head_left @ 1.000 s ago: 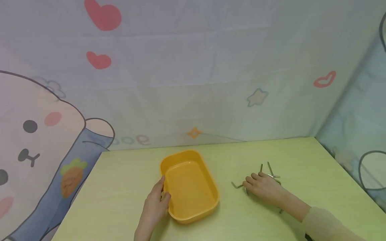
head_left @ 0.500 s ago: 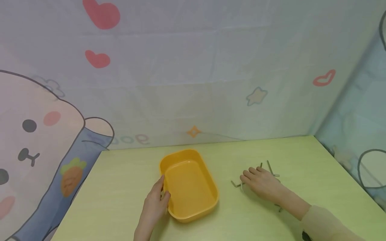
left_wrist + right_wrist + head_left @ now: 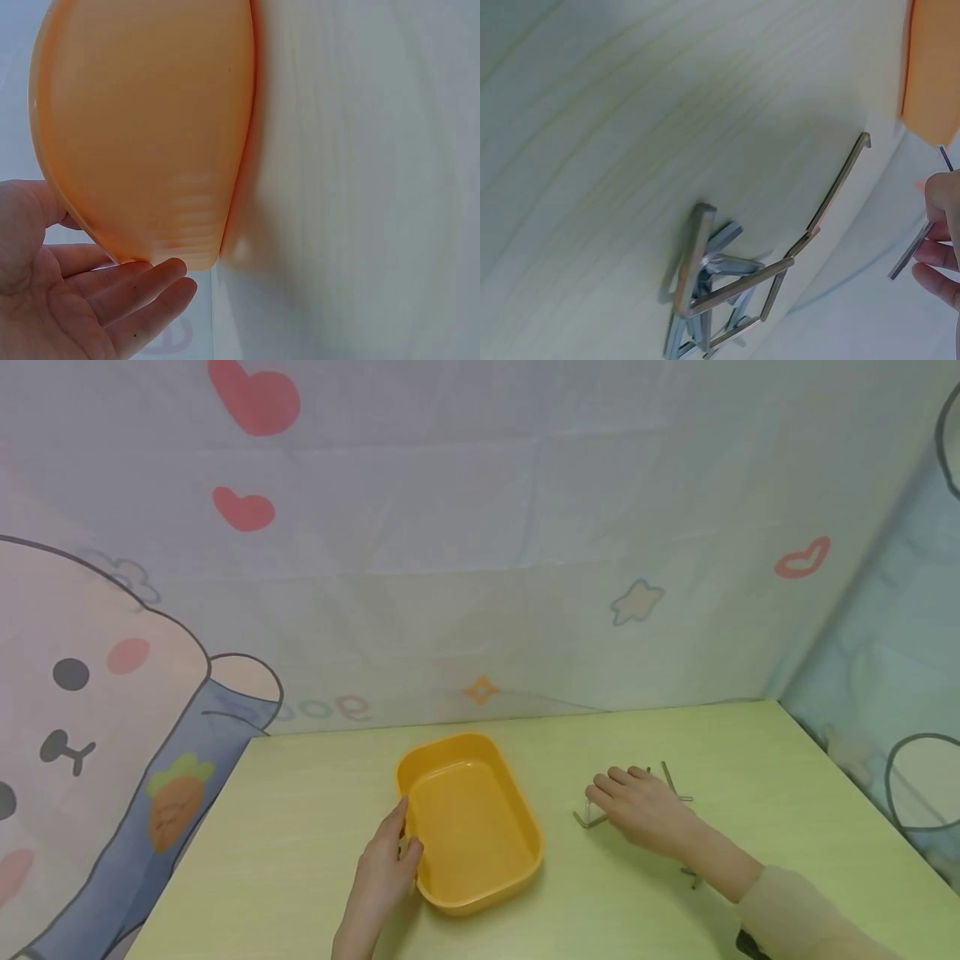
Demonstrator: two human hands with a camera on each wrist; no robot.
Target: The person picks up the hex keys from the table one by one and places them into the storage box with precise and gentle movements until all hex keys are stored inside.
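My left hand (image 3: 382,870) grips the near left side of a yellow plastic tray (image 3: 468,827), thumb at the rim. In the left wrist view its fingers (image 3: 142,292) lie against the tray's outer wall (image 3: 150,112). On the right, my right hand (image 3: 645,810) pinches a metal hex key (image 3: 911,251), held above the table in the right wrist view. Below it lies a loose pile of L-shaped hex keys (image 3: 739,289), some crossing over each other. Part of that pile is hidden under my right hand and forearm in the head view.
The pale yellow-green table (image 3: 315,827) runs back to a printed cloth (image 3: 450,568). Another cloth hangs along the right side. A stray hex key end (image 3: 692,877) shows below my right forearm.
My right hand has lifted slightly and moved left toward the tray, carrying a hex key off the pile. My left hand and the tray stay in place.
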